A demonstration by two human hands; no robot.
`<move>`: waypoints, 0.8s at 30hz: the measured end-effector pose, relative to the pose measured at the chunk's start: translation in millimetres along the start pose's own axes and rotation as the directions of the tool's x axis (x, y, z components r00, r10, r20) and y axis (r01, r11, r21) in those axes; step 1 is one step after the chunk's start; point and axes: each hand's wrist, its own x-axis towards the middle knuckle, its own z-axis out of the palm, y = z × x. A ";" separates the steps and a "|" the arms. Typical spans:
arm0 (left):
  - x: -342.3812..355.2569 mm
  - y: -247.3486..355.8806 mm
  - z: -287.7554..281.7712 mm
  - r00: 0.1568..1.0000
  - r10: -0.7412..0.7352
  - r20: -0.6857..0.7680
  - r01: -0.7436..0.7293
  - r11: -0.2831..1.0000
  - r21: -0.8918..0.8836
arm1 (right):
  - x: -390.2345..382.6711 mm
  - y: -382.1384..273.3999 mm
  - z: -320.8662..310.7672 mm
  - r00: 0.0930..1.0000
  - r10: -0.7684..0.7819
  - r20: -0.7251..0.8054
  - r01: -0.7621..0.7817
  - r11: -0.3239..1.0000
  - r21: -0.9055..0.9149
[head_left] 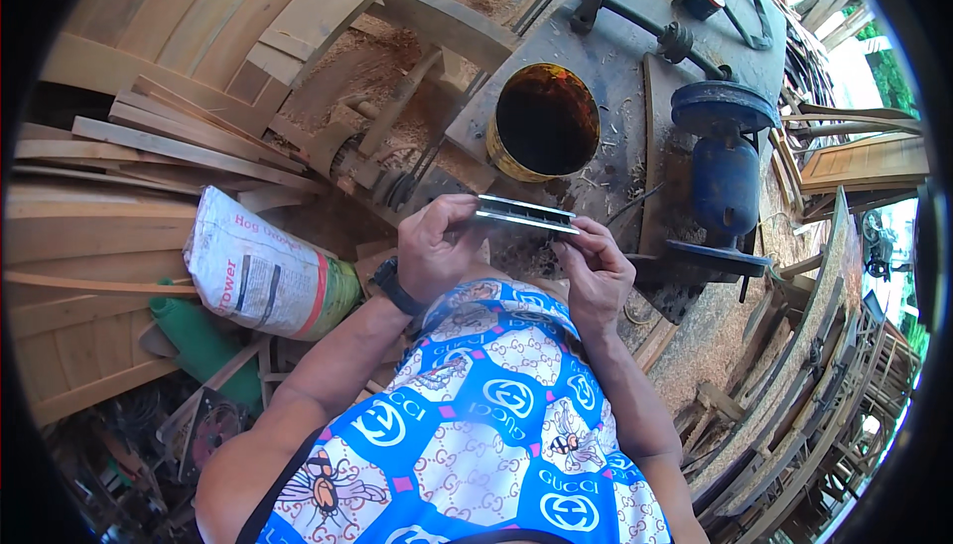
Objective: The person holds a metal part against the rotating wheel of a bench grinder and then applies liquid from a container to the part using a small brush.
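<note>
Between my two hands, in front of my body, is a short flat metal piece (526,213) with two bright parallel edges and a dark middle. Its kind I cannot make out. My left hand (437,246), with a dark watch (397,288) on the wrist, pinches the left end. The right end is held between the thumb and fingers of my right hand (599,271). Just beyond the piece stands a round yellowish tin (498,152), its inside dark.
On the metal worktable (620,77) are a shaft with a drill bit (635,20) and a blue motor (725,182) with round discs. At left lie a white sack (263,266), a green roll (204,345) and stacked planks (169,142). Wood shavings (377,58) are scattered about.
</note>
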 end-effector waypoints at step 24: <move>10.6 -1.3 11.5 0.999 0.041 -0.006 -0.041 0.999 0.026 | 11.2 1.3 -8.2 1.000 0.011 -0.020 -0.011 0.999 0.032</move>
